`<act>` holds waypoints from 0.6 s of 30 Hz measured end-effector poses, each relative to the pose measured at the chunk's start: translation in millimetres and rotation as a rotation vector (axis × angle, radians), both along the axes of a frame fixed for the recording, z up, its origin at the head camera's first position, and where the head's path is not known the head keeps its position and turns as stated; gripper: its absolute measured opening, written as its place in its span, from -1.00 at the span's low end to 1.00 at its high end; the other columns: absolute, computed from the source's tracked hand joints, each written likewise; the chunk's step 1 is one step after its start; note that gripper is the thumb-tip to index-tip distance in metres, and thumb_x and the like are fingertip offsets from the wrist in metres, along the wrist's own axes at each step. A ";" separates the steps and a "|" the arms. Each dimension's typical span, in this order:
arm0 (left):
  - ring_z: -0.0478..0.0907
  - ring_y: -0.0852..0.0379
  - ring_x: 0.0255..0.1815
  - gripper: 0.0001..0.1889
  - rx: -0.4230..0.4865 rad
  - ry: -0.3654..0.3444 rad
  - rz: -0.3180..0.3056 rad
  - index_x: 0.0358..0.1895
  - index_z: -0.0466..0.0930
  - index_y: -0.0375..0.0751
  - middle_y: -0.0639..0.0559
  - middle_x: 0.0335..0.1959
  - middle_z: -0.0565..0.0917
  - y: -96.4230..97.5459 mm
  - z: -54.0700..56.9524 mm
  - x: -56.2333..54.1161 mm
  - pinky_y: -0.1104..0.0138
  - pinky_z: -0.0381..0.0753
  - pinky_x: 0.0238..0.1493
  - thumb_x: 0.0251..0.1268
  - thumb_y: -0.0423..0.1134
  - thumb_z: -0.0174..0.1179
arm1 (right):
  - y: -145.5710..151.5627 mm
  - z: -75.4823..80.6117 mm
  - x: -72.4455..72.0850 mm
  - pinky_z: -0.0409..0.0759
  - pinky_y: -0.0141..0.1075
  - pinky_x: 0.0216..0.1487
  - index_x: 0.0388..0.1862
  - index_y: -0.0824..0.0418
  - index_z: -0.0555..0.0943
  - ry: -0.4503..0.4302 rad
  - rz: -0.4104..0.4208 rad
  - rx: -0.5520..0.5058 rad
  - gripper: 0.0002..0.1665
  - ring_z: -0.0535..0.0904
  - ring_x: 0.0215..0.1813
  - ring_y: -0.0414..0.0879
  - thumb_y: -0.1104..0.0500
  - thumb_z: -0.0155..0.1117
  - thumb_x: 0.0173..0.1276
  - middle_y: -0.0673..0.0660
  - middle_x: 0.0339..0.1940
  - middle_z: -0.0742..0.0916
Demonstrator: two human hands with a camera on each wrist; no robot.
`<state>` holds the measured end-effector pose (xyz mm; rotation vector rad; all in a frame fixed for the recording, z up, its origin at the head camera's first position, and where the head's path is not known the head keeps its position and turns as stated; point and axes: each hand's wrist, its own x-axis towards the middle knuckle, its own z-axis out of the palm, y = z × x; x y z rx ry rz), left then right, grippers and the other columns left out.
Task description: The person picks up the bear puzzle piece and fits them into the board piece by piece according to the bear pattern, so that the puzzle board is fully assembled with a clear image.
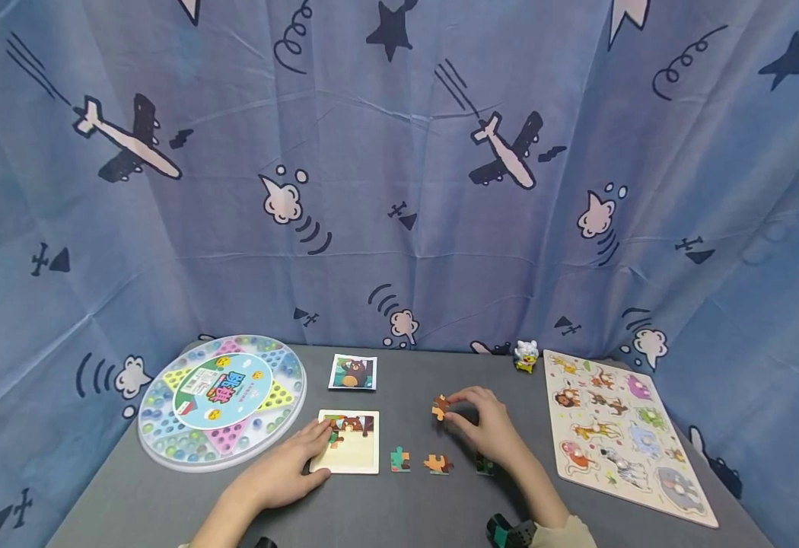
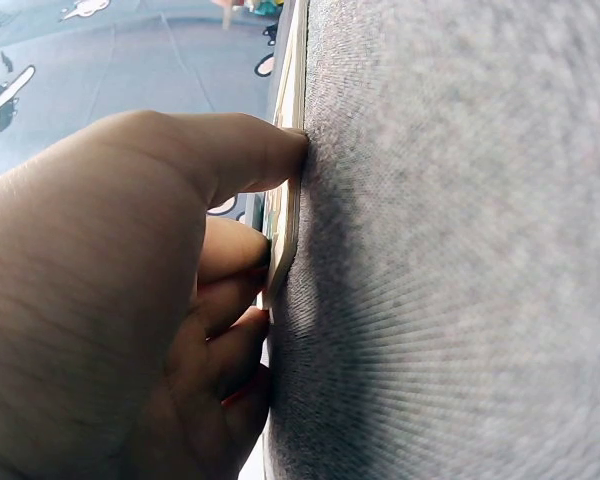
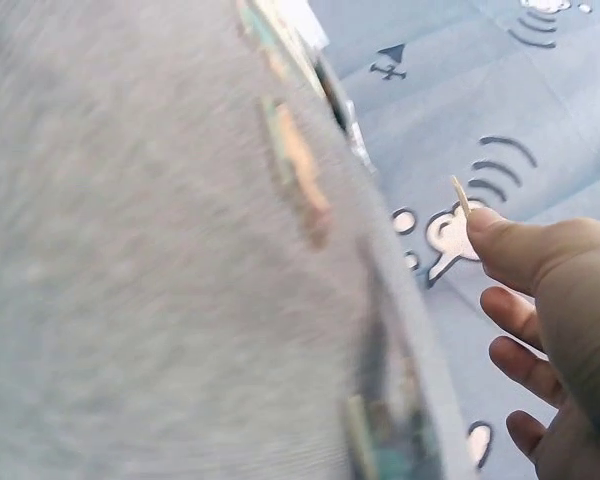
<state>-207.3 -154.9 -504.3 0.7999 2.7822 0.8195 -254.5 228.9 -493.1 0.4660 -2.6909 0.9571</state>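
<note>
My right hand [image 1: 491, 426] pinches a brown and orange jigsaw piece [image 1: 439, 408] between thumb and index finger, raised over the table. From the right wrist view the piece [image 3: 462, 195] appears edge-on at the fingertips, the other fingers loosely bent. On the left, my hand [image 1: 288, 468] holds a small wooden puzzle board [image 1: 354, 455] by its left side, thumb at the near corner and fingers over the edge. Several pieces fill the board's top and left, showing part of a bear. A green piece [image 1: 400, 460] and an orange-brown piece [image 1: 437, 464] lie beside it.
A dark green piece [image 1: 485, 464] lies partly under my right forearm. Behind the board is a bear picture card [image 1: 353, 373]. A round Chinese checkers box [image 1: 290, 418] lies left; an animal puzzle board [image 1: 619, 487] lies right, near a small figurine [image 1: 526, 356]. A patterned curtain [image 1: 399, 259] backs the table.
</note>
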 end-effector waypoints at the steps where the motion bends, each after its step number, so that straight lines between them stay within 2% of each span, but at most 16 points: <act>1: 0.11 -0.29 0.71 -0.24 0.001 -0.001 0.001 0.58 0.34 -0.41 -0.20 0.69 0.23 0.1 0.0 0.0 -0.19 0.18 0.63 0.51 0.01 0.29 | -0.2 2.9 0.5 0.50 0.29 0.24 0.01 0.09 0.78 0.010 0.001 -0.003 -0.76 0.61 0.23 0.15 0.13 0.53 0.40 0.09 0.05 0.77; 5: 0.10 -0.30 0.71 -0.24 -0.001 -0.004 0.002 0.58 0.33 -0.40 -0.21 0.69 0.23 0.3 0.2 0.3 -0.19 0.17 0.63 0.51 0.01 0.28 | -1.4 12.6 2.8 0.55 0.24 0.25 0.04 0.11 0.77 0.037 0.012 -0.009 -0.74 0.62 0.21 0.13 0.14 0.53 0.40 0.09 0.04 0.76; 10: 0.10 -0.32 0.70 -0.24 0.002 -0.005 0.001 0.58 0.33 -0.41 -0.22 0.69 0.22 0.4 1.1 1.2 -0.20 0.16 0.63 0.52 0.01 0.28 | -2.6 15.9 4.1 0.58 0.20 0.23 0.04 0.11 0.77 0.046 0.007 -0.006 -0.73 0.63 0.19 0.10 0.14 0.53 0.40 0.07 0.03 0.77; 18: 0.11 -0.33 0.70 -0.24 0.009 0.010 -0.007 0.57 0.34 -0.43 -0.24 0.68 0.24 0.0 -0.4 0.5 -0.21 0.18 0.62 0.51 -0.01 0.29 | -8.9 12.7 5.7 0.64 0.10 0.19 0.05 0.10 0.77 -0.019 -0.020 -0.011 -0.73 0.65 0.14 0.04 0.11 0.53 0.41 0.03 0.00 0.77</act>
